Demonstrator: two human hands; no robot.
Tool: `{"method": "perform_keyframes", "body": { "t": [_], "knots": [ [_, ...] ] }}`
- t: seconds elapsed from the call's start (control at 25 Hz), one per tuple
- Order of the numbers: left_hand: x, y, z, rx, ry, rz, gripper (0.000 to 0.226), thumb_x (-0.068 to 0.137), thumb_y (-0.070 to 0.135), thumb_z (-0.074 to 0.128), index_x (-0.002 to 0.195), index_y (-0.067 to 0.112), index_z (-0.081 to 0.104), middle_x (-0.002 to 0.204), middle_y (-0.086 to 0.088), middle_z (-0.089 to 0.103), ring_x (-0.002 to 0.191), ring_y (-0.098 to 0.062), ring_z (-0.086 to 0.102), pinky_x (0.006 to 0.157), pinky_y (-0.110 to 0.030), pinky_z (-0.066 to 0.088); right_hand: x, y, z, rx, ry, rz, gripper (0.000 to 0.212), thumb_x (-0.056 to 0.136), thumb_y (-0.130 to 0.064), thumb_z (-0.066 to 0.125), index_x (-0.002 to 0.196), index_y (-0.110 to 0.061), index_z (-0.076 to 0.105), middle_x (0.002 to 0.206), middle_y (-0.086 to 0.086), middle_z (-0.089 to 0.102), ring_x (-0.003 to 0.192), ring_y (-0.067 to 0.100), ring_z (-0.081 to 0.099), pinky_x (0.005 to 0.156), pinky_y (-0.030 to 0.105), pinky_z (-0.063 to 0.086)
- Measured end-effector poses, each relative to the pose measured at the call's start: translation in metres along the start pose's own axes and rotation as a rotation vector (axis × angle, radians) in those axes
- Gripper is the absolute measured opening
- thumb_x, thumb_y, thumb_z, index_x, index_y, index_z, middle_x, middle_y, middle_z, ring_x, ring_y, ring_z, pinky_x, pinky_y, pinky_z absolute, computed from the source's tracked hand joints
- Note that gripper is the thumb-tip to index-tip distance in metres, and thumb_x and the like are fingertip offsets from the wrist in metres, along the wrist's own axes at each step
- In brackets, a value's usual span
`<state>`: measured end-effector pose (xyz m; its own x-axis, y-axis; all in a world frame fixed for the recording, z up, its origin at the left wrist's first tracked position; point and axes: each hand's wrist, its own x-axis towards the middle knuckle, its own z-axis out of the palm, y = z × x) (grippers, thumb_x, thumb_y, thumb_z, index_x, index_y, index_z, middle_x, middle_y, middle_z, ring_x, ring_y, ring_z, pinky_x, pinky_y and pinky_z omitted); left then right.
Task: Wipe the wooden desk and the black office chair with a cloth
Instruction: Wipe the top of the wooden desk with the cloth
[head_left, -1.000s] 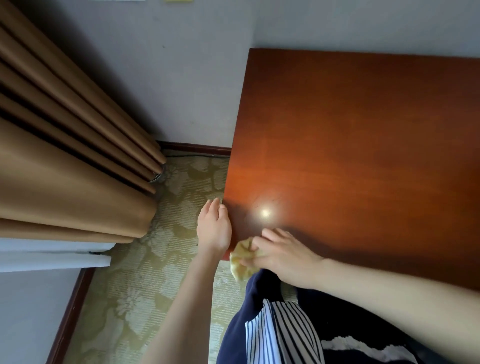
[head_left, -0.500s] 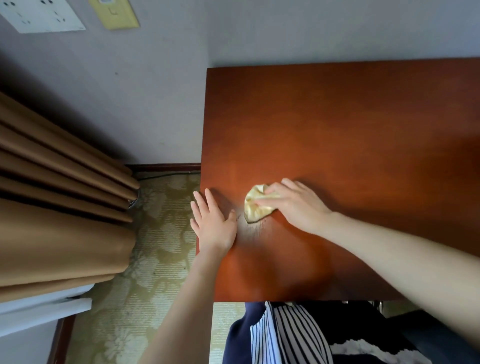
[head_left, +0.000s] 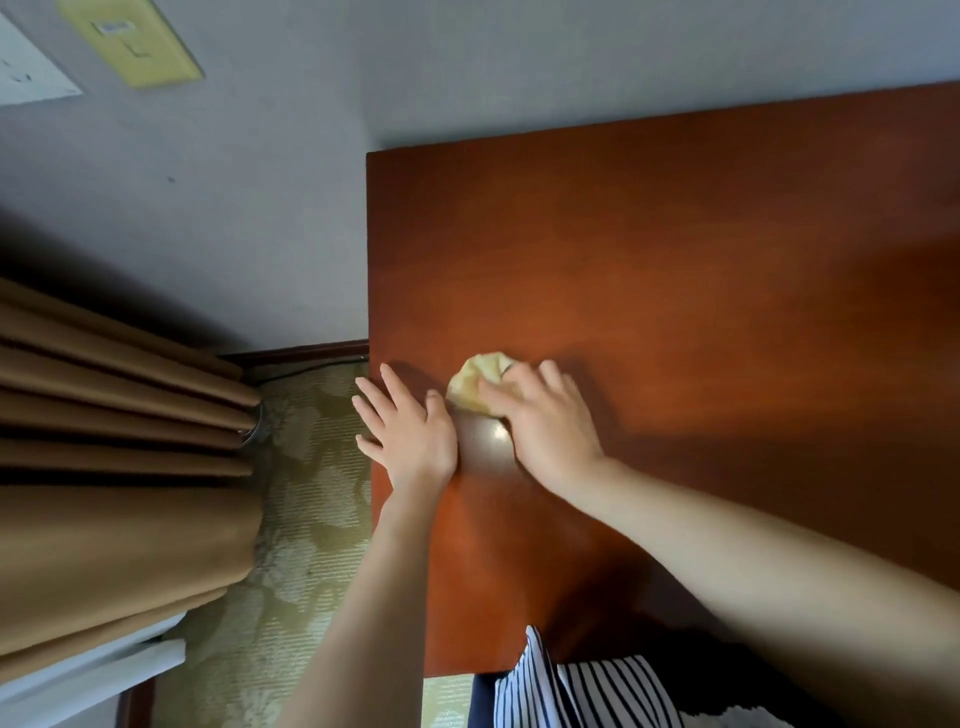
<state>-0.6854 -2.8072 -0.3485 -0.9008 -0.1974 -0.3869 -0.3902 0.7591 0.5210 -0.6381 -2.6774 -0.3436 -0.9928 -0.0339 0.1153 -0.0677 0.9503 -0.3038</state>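
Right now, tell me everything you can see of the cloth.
The cloth is pale yellow, soft-looking fabric, bunched into a small crumpled wad rather than spread flat. It lies on the wooden desk near its left edge. The right hand covers its near part, fingers curled over it and pressing it to the wood, so only its far part shows. The left hand lies flat just beside it; whether they touch cannot be told.

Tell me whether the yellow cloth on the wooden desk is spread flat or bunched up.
Bunched up: the small pale yellow cloth is a crumpled wad under the right hand on the reddish-brown wooden desk.
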Motion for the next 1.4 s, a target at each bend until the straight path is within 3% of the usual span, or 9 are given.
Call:
{"method": "perform_keyframes", "body": {
  "t": [0.2, 0.28, 0.44, 0.6, 0.72, 0.88, 1.08, 1.16, 1.4],
  "knots": [
    [0.026, 0.026, 0.006, 0.057, 0.009, 0.126, 0.066, 0.097, 0.029, 0.036, 0.152, 0.019, 0.000, 0.159, -0.003, -0.012, 0.145, -0.021, -0.016, 0.112, -0.052, -0.011, -0.060, 0.033, -0.011, -0.036, -0.134, -0.542, 0.046, 0.076, -0.011, 0.052, 0.118, -0.029, 0.062, 0.099, -0.005, 0.057, 0.083, 0.016, 0.040, 0.068, 0.030, 0.048],
    [0.036, 0.033, 0.010, 0.108, 0.010, 0.141, 0.068, 0.097, 0.030, 0.038, 0.152, 0.017, -0.001, 0.159, -0.005, -0.014, 0.144, -0.022, -0.019, 0.112, -0.050, -0.013, -0.064, 0.054, -0.020, -0.062, -0.235, -0.721, 0.050, 0.076, -0.012, 0.061, 0.122, -0.029, 0.058, 0.102, -0.006, 0.054, 0.082, 0.014, 0.042, 0.069, 0.028, 0.046],
    [0.049, 0.036, 0.011, 0.156, 0.050, 0.102, 0.073, 0.095, 0.032, 0.039, 0.151, 0.014, -0.004, 0.158, -0.005, -0.018, 0.143, -0.023, -0.023, 0.113, -0.047, -0.014, -0.028, 0.095, -0.037, -0.095, -0.263, -0.863, 0.055, 0.073, -0.010, 0.065, 0.123, -0.033, 0.060, 0.103, -0.007, 0.060, 0.083, 0.012, 0.044, 0.068, 0.024, 0.044],
    [0.058, 0.039, 0.012, 0.190, 0.036, 0.091, 0.074, 0.096, 0.036, 0.036, 0.150, 0.014, -0.010, 0.157, -0.004, -0.021, 0.142, -0.023, -0.024, 0.113, -0.048, -0.012, 0.029, 0.117, -0.041, -0.065, -0.195, -0.696, 0.051, 0.076, 0.000, 0.065, 0.119, -0.028, 0.065, 0.096, 0.002, 0.064, 0.079, 0.022, 0.054, 0.062, 0.030, 0.048],
    [0.061, 0.041, 0.013, 0.230, 0.014, 0.081, 0.071, 0.098, 0.042, 0.027, 0.149, 0.015, -0.013, 0.156, -0.004, -0.025, 0.142, -0.023, -0.026, 0.113, -0.049, -0.011, 0.075, 0.121, -0.040, -0.055, -0.190, -0.466, 0.054, 0.076, 0.008, 0.068, 0.120, -0.022, 0.064, 0.104, 0.006, 0.063, 0.083, 0.025, 0.054, 0.068, 0.034, 0.048],
    [0.064, 0.040, 0.014, 0.251, -0.021, 0.056, 0.072, 0.097, 0.047, 0.022, 0.148, 0.016, -0.018, 0.154, -0.003, -0.030, 0.141, -0.022, -0.028, 0.113, -0.049, -0.011, 0.125, 0.109, -0.035, -0.046, -0.211, -0.111, 0.052, 0.091, 0.001, 0.049, 0.132, -0.032, 0.053, 0.122, -0.001, 0.053, 0.102, 0.022, 0.042, 0.079, 0.028, 0.035],
    [0.067, 0.041, 0.011, 0.224, -0.057, 0.029, 0.068, 0.097, 0.049, 0.015, 0.148, 0.019, -0.018, 0.153, 0.000, -0.031, 0.140, -0.019, -0.030, 0.112, -0.048, -0.012, 0.161, 0.067, -0.023, -0.107, -0.160, 0.263, 0.051, 0.091, -0.001, 0.042, 0.134, -0.028, 0.051, 0.122, 0.007, 0.049, 0.111, 0.029, 0.044, 0.083, 0.035, 0.042],
    [0.068, 0.043, 0.009, 0.177, -0.081, 0.006, 0.065, 0.097, 0.050, 0.011, 0.148, 0.021, -0.016, 0.154, 0.002, -0.030, 0.140, -0.017, -0.029, 0.112, -0.047, -0.013, 0.157, 0.051, -0.020, -0.134, -0.197, 0.256, 0.049, 0.093, -0.004, 0.039, 0.137, -0.025, 0.046, 0.127, 0.007, 0.045, 0.113, 0.030, 0.042, 0.082, 0.034, 0.041],
    [0.071, 0.042, 0.003, 0.045, -0.112, 0.013, 0.060, 0.098, 0.051, 0.008, 0.150, 0.027, -0.009, 0.156, 0.008, -0.024, 0.141, -0.014, -0.025, 0.112, -0.045, -0.014, 0.109, 0.023, -0.021, -0.085, -0.279, -0.070, 0.044, 0.095, -0.012, 0.039, 0.137, -0.022, 0.044, 0.135, 0.006, 0.038, 0.114, 0.031, 0.037, 0.083, 0.036, 0.038]
  ]
}}
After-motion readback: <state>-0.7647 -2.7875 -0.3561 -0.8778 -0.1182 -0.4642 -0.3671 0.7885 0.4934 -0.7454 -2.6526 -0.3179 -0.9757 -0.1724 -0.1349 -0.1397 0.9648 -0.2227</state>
